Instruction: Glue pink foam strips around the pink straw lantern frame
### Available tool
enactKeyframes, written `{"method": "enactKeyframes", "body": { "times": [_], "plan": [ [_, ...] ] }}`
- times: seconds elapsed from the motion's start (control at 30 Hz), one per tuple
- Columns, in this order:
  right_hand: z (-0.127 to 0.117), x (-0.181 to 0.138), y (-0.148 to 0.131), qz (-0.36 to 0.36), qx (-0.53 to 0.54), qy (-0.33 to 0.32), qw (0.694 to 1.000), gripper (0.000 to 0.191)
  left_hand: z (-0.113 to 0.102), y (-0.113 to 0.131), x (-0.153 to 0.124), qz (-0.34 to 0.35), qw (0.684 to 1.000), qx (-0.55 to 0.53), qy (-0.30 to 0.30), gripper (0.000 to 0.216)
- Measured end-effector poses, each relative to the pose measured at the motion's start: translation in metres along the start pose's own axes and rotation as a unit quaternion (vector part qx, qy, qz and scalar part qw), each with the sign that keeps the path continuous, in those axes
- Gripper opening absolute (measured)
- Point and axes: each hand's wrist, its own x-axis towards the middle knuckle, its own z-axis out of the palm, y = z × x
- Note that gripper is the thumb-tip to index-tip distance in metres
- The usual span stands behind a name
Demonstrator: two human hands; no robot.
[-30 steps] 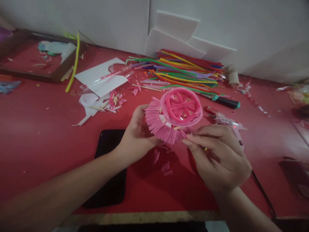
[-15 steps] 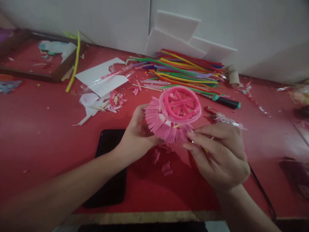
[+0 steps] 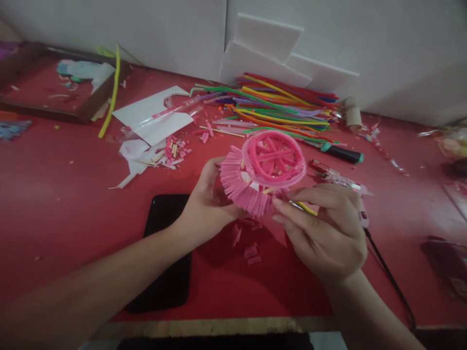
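My left hand [image 3: 206, 201] grips a round pink craft piece [image 3: 264, 172], a ring with crossed spokes inside and a fringe of short pink straw bits around its side. It is held tilted above the red table [image 3: 65, 204]. My right hand [image 3: 326, 228] is at the craft's lower right edge, fingers pinched together on a thin yellow stick [image 3: 305, 208] that pokes out between them. Small pink cut pieces [image 3: 251, 253] lie on the table under the craft.
A black phone [image 3: 166, 253] lies under my left forearm. A pile of coloured straws [image 3: 277, 109] sits at the back, with a pink glue gun [image 3: 343, 184] and its cord, a dark marker [image 3: 341, 154], white foam boards [image 3: 270, 53], white paper [image 3: 153, 114] and scraps, and a wooden tray [image 3: 47, 87].
My right hand has shifted slightly left and up against the craft's lower edge, and the yellow stick now shows between its fingers. The left hand and craft stayed nearly still.
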Motion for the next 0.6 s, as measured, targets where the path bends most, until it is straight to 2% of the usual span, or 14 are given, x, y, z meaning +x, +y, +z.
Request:
{"method": "enactKeyframes", "body": {
  "times": [0.27,0.6],
  "plan": [
    [0.0011,-0.0013,-0.0016,0.020,0.006,0.009,1.000,0.033,-0.0026,-0.0017,-0.0007,0.000,1.000,0.021,-0.016,0.070],
    [-0.0003,0.0018,0.0016,0.011,0.028,-0.003,1.000,0.022,-0.0028,-0.0009,0.0003,0.000,0.999,0.018,-0.027,0.069]
  ]
}}
